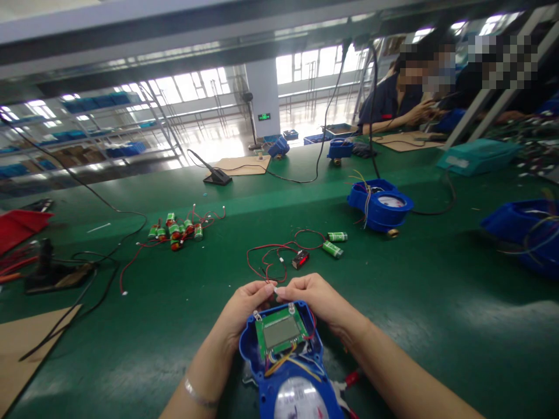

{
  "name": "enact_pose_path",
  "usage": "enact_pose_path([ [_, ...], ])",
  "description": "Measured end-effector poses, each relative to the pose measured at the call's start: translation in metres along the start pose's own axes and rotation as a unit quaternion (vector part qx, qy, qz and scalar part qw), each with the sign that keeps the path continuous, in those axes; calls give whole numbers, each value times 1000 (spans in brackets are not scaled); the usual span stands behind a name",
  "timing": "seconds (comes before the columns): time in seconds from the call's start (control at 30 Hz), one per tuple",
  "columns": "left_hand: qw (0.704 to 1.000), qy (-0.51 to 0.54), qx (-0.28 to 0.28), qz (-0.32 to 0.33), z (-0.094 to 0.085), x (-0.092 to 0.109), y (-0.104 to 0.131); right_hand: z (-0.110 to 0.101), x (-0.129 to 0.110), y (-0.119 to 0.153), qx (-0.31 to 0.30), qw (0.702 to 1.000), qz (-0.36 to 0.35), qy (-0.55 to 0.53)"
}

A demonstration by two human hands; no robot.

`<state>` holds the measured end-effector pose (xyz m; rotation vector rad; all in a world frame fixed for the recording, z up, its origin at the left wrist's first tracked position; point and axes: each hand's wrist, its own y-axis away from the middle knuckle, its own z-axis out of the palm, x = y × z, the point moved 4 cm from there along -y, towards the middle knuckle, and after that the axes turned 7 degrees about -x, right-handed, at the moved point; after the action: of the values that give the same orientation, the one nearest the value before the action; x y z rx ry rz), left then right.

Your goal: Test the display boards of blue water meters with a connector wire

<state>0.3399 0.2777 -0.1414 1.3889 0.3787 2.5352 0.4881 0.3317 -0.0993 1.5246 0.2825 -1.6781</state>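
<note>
Just beyond the top of a blue meter housing (250,343), my left hand (248,299) and my right hand (317,299) meet fingertip to fingertip. Both are closed in a pinch on a small white wire connector (275,290), mostly covered by the fingers. Thin red and black wires (248,262) run from there toward a small black digital display module (300,259) with a red glow. Inside the housing sits a green circuit board (261,337) with a grey LCD screen (282,334). Below it are coloured wires and a round dial (301,398).
Two green batteries (333,250) lie beyond my hands, with a pile of wired batteries (174,231) to the left. Other blue meters (379,203) stand on the green bench (209,361). A black stand (59,276) with cables is left. A co-worker (395,102) sits across.
</note>
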Motion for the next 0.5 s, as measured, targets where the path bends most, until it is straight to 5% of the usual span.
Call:
enact_pose_path([
  [0.5, 995, -75, -21, 57, 12, 11, 4, -1, 6, -3, -28, 999, -16, -34],
])
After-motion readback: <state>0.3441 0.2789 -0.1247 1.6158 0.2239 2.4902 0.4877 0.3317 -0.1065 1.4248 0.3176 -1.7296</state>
